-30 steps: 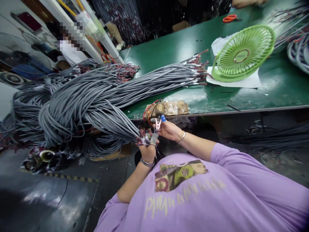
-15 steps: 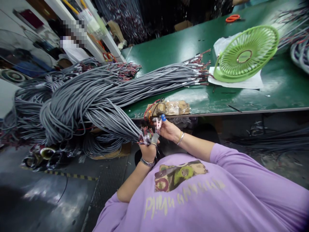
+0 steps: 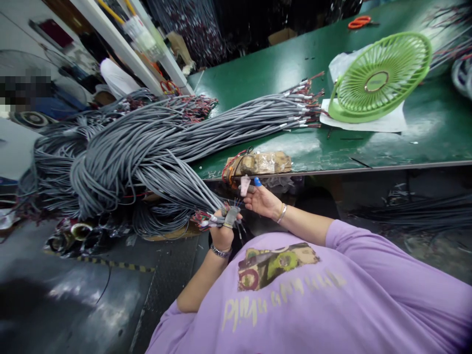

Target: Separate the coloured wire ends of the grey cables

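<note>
My left hand [image 3: 222, 236] is closed around the wire ends of a bundle of grey cables [image 3: 201, 189] in front of my body. Its thumb wears a grey cover [image 3: 231, 215]. Red and other thin coloured wires [image 3: 202, 220] fan out beside the fingers. Close by on the right, my right hand [image 3: 263, 201] has its fingers curled, with blue tape [image 3: 257, 182] on the thumb. At its fingertips is a small pale pink clip [image 3: 245, 186], blurred, just below the table edge. The fingertips are near the cable ends held in my left hand.
Long grey cables [image 3: 228, 118] lie heaped across the green table [image 3: 258, 69]. A wooden block with wires [image 3: 271, 163] sits at the table's front edge. A green fan [image 3: 378, 81] and orange-handled scissors [image 3: 359, 22] are to the right. Coiled cables [image 3: 162, 221] lie below on the left.
My left hand has shifted slightly left and down, and the wire ends now spread to its left. My right hand has moved a little right, turning the pink clip. The camera view has shifted slightly.
</note>
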